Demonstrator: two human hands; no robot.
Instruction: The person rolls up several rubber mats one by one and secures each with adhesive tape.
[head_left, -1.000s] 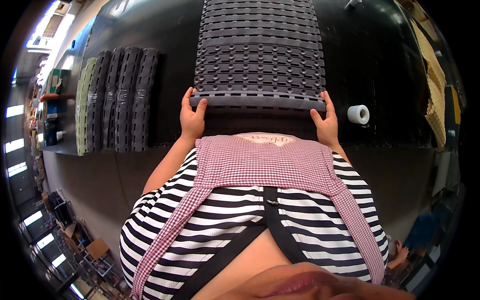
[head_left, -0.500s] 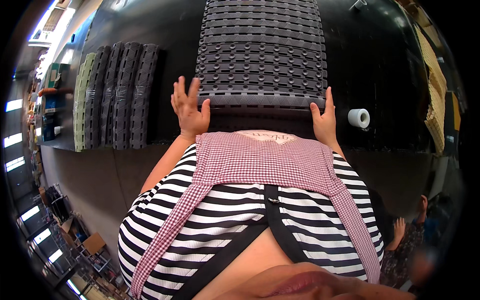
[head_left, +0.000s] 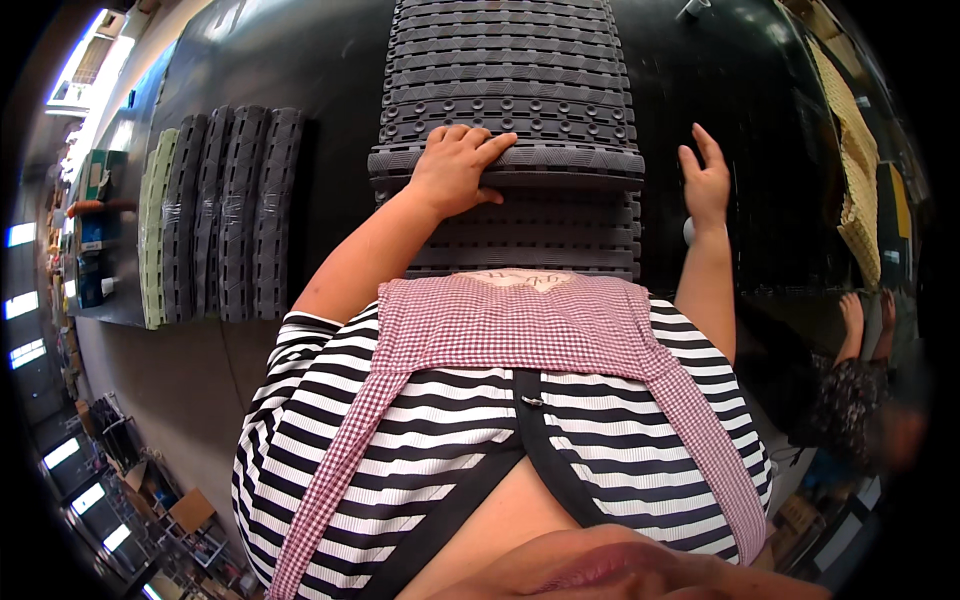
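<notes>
A dark grey slatted mat (head_left: pixel 507 70) with patterned strips and rows of round studs runs away from me across the black table. A thick rolled or folded edge (head_left: pixel 590 160) lies crosswise on it. My left hand (head_left: pixel 455 170) grips this edge, fingers over the top and thumb on the near side. Smoother slats (head_left: pixel 560 232) show between the edge and my apron. Raised to the right of the mat, my right hand (head_left: pixel 707 180) holds nothing, its fingers apart. Its wrist partly hides a white roll (head_left: pixel 689 232).
Several dark grey bundles (head_left: pixel 235 215) of similar mat and a pale green one (head_left: pixel 158 230) stand in a row on the left. A yellowish sheet (head_left: pixel 845 150) lies along the right side. Another person's hand (head_left: pixel 851 318) shows at the lower right.
The mat's crosswise edge sits farther away, and fewer studded rows show. My left hand has come over onto it from the left side. My right hand has let go and moved right.
</notes>
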